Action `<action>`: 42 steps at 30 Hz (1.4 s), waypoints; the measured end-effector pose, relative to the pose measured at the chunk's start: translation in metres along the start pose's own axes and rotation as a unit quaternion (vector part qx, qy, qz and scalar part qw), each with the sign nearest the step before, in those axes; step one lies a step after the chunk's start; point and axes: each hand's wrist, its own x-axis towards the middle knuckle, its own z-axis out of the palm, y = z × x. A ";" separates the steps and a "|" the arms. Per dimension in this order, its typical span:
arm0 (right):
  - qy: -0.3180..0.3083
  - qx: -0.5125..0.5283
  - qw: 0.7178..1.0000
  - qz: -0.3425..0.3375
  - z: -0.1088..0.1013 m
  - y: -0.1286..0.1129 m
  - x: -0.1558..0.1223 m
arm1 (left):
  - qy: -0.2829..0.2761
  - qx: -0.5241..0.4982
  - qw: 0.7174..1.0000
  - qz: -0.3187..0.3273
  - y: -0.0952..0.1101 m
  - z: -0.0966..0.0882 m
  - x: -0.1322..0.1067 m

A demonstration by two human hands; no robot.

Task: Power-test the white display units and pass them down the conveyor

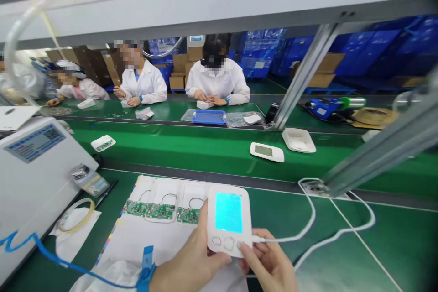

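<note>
A white handheld device (pixel 230 244) with a bright cyan lit screen (pixel 228 212) and a row of buttons faces me. My left hand (pixel 191 255) is closed around its left side and lower edge, with the thumb along the bottom front. The thumb of my right hand (pixel 268 260) lies on the rightmost button; the other fingers curl under the lower right corner. A white cable (pixel 284 240) is plugged into the device's right side. Behind it, several green circuit boards (pixel 160 211) with white casings lie on a white sheet (pixel 137 242).
A green conveyor belt (pixel 178 148) crosses ahead, carrying a white device (pixel 267 151) and an open white housing (pixel 299 140). A metal post (pixel 383 155) slants up at right. At left stand a white machine (pixel 37 191) and a bottle (pixel 91 181). Co-workers (pixel 217 77) sit opposite.
</note>
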 end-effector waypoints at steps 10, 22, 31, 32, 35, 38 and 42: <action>-0.074 -0.034 0.997 -0.003 -0.014 0.005 0.008 | 0.027 0.024 0.998 -0.046 -0.003 -0.002 0.002; -0.068 -0.044 0.997 -0.008 -0.013 0.004 0.007 | 0.034 0.023 0.998 -0.052 -0.004 -0.001 0.000; -0.064 -0.021 0.998 -0.011 -0.011 0.003 0.007 | 0.045 0.027 0.997 -0.059 -0.002 0.001 -0.001; -0.067 -0.019 0.997 -0.014 -0.012 0.004 0.006 | 0.045 0.028 0.997 -0.060 -0.003 0.001 -0.001; -0.077 -0.020 0.997 -0.016 -0.012 0.005 0.006 | 0.037 0.026 0.998 -0.054 -0.003 0.001 -0.001; -0.078 -0.024 0.997 -0.015 -0.011 0.004 0.005 | 0.030 0.023 0.998 -0.051 -0.003 0.001 -0.001; -0.070 -0.035 0.997 -0.015 -0.010 0.000 0.004 | 0.026 0.026 0.998 -0.049 -0.003 -0.001 0.000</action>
